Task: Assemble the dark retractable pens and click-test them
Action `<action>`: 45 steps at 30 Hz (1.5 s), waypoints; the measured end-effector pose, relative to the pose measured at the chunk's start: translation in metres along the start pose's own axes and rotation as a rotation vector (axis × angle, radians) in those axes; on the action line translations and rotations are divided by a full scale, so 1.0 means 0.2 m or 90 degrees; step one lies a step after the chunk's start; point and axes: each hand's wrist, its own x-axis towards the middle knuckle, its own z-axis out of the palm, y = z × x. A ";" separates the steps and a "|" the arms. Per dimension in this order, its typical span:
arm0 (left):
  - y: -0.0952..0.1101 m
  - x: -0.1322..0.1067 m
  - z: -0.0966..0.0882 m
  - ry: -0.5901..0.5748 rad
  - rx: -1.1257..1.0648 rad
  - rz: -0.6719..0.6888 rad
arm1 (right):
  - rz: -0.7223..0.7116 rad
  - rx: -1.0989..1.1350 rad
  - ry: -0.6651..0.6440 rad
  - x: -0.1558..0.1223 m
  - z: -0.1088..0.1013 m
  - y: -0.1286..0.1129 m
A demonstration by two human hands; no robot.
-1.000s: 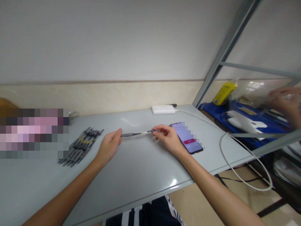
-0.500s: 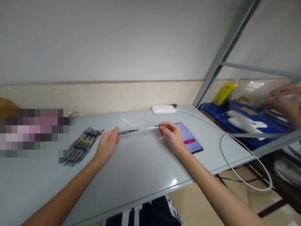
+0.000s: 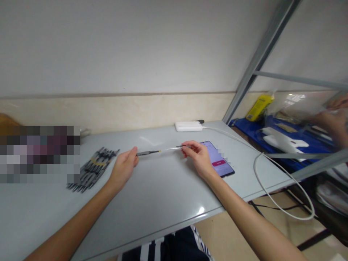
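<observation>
My left hand [image 3: 125, 163] is closed around a grey pen [image 3: 148, 153], whose narrow dark end with a small yellow tip points right. Across a small gap, my right hand [image 3: 197, 156] pinches a thin, pale, see-through stick [image 3: 174, 148] with a dark part near the fingers. This stick points left toward the yellow tip, and the two appear apart. What it is exactly is too small to tell. Left of my left hand, a pile of grey and black pens [image 3: 95, 168] lies on the white table [image 3: 152, 203], some with yellow bands.
A lit phone [image 3: 217, 161] lies behind my right wrist. Near the wall sits a white power bank [image 3: 189, 126] with a white cable [image 3: 257, 174] looping off the table edge. A metal frame post [image 3: 247, 83] stands at right, beyond it another person's blurred hand [image 3: 335, 121] over a blue surface.
My right hand has shifted slightly left, bringing the pale stick a little nearer the pen's yellow tip. My left hand stays put. The other person's hands at right have moved.
</observation>
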 end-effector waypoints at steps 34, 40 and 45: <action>0.00 0.02 0.01 0.003 -0.188 -0.024 | 0.017 0.051 -0.035 0.00 0.00 0.01; 0.02 -0.01 0.01 -0.034 -0.010 -0.027 | -0.013 -0.038 -0.079 -0.02 0.01 0.01; 0.05 -0.03 0.01 -0.073 0.067 -0.010 | -0.003 -0.130 -0.110 -0.04 0.03 0.01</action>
